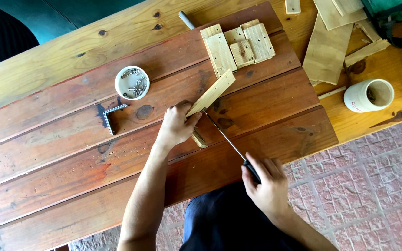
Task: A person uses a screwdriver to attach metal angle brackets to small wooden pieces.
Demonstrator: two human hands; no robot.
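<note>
reddish plank table (71,153) over a brick floor; the left hand (177,124) pinches the lower end of a slanting wood strip (211,92) near the table's middle, fingers closed on it. the right hand (267,186) is wrapped around a screwdriver (224,137) whose tip meets the strip's lower end, beside a white dish of screws (132,82), a metal bracket (112,117) and stacked wood pieces (238,44)

Single head view, looking almost straight down from above the person onto the plank table (71,153), fairly close. Table fills most of frame beyond the fingers (182,109); paved floor (377,186) shows behind the wrists, lower right.
</note>
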